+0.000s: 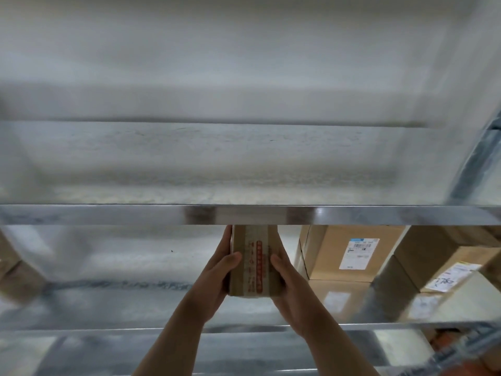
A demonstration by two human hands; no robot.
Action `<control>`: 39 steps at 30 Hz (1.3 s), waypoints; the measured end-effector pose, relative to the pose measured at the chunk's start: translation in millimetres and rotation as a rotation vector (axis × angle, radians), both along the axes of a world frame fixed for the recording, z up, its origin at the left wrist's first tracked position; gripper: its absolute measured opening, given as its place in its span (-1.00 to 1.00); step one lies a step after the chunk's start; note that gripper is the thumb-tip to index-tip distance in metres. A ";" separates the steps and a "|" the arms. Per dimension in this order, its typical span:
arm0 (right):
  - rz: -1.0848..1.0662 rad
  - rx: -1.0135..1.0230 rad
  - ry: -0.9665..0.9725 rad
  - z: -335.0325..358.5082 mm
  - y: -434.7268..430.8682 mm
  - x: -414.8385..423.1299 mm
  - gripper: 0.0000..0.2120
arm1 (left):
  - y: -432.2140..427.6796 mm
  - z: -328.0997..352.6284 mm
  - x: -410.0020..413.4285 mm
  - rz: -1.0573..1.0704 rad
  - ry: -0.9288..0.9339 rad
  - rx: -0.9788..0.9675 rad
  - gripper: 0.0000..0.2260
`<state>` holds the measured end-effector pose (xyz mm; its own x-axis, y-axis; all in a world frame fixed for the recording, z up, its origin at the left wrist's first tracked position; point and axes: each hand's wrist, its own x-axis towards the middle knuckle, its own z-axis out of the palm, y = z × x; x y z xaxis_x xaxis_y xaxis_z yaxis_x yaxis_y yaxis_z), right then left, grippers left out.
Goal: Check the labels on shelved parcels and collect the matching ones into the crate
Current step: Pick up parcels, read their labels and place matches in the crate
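Observation:
A small brown cardboard parcel (253, 263) with red-printed tape down its middle is held between both my hands, just above the middle metal shelf (108, 308). My left hand (219, 275) grips its left side with the thumb on the front. My right hand (284, 280) grips its right side the same way. The parcel's top end is hidden behind the front lip of the upper shelf (244, 214). No label shows on the face turned to me.
To the right on the same shelf stands a larger cardboard box (349, 253) with a white label, and further right another box (447, 270) with a handwritten label. A brown box (16, 275) sits at the far left. Something orange (461, 356) shows at the bottom right.

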<state>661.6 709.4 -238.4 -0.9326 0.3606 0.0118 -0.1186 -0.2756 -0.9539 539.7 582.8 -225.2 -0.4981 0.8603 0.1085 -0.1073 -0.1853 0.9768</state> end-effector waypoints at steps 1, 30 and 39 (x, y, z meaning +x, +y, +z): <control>0.003 0.019 0.009 3.4 0.0 -0.7 -0.42 | -0.7 1.0 -1.1 0.012 0.003 0.004 -0.42; -0.195 0.003 -0.067 -13.0 2.7 -1.1 -0.51 | -9.5 -31.0 -8.0 0.263 -0.093 -0.088 -0.66; -0.156 -0.057 0.014 -8.4 2.0 0.8 -0.49 | -5.1 -22.6 0.9 0.206 0.015 -0.111 -0.49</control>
